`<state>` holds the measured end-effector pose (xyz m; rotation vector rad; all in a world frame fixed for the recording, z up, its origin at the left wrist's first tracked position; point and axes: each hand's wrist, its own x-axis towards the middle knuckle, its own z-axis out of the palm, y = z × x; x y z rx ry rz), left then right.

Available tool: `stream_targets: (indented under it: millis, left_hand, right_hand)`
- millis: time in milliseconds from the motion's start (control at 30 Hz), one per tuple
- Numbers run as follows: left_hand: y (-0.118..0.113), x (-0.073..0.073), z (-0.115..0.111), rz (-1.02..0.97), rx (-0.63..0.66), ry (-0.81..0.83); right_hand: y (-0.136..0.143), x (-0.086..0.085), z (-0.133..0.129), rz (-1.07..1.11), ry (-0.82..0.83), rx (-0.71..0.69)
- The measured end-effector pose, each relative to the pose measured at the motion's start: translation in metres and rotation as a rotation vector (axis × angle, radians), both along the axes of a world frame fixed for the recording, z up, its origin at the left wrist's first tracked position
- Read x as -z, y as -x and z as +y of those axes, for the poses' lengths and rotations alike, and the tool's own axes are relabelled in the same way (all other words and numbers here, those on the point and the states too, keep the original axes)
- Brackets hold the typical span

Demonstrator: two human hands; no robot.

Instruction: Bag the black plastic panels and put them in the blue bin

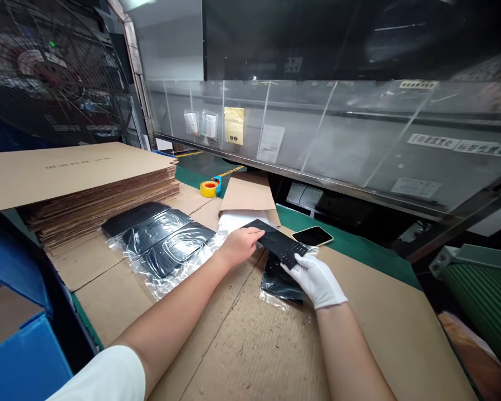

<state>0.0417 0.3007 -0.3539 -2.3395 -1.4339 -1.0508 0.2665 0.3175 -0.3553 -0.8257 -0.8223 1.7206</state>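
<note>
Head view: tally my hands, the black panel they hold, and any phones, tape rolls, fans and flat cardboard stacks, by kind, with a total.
Hands: 2 (bare left hand, gloved right hand)
Panel: 1
Phone: 1
Tape roll: 1
Fan: 1
Cardboard stack: 1
Total: 7

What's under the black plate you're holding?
Below the black plate, a black piece in clear plastic lies on cardboard. The plate and gloved right hand cover some of it, so its far end is hidden.
</note>
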Motion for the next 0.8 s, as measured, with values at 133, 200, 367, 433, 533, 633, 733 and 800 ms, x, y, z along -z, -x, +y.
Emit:
stream_targets:
  millis: [133,200,367,433,533,633,733,800]
  left_hand:
    - [-0.014,-0.007,-0.006,0.032,0.060,0.067]
    - [-0.023,-0.012,-0.010,0.052,0.118,0.115]
    - [-0.055,-0.028,-0.032,0.083,0.328,0.302]
    - [-0.066,-0.037,-0.043,0.076,0.446,0.384]
    - [-0.067,-0.059,-0.055,0.019,0.533,0.544]
    - [-0.044,-0.086,-0.058,-0.139,0.439,0.514]
    - [-0.012,-0.108,-0.056,-0.208,0.189,0.189]
    - [0.005,-0.118,-0.056,-0.144,0.021,0.064]
  right_hand:
    - [0.010,-0.001,-0.005,0.066,0.085,-0.062]
    - [0.012,-0.002,-0.007,0.057,0.079,-0.070]
    - [0.010,0.002,-0.002,-0.047,0.019,-0.086]
    - [0.007,0.002,0.000,-0.097,-0.011,-0.091]
    - [0.005,-0.005,-0.005,-0.163,-0.067,-0.122]
    - [0.005,-0.020,-0.016,-0.171,-0.106,-0.168]
    - [0.008,-0.041,-0.029,-0.153,-0.143,-0.255]
    - [0.008,-0.057,-0.037,-0.181,-0.197,-0.301]
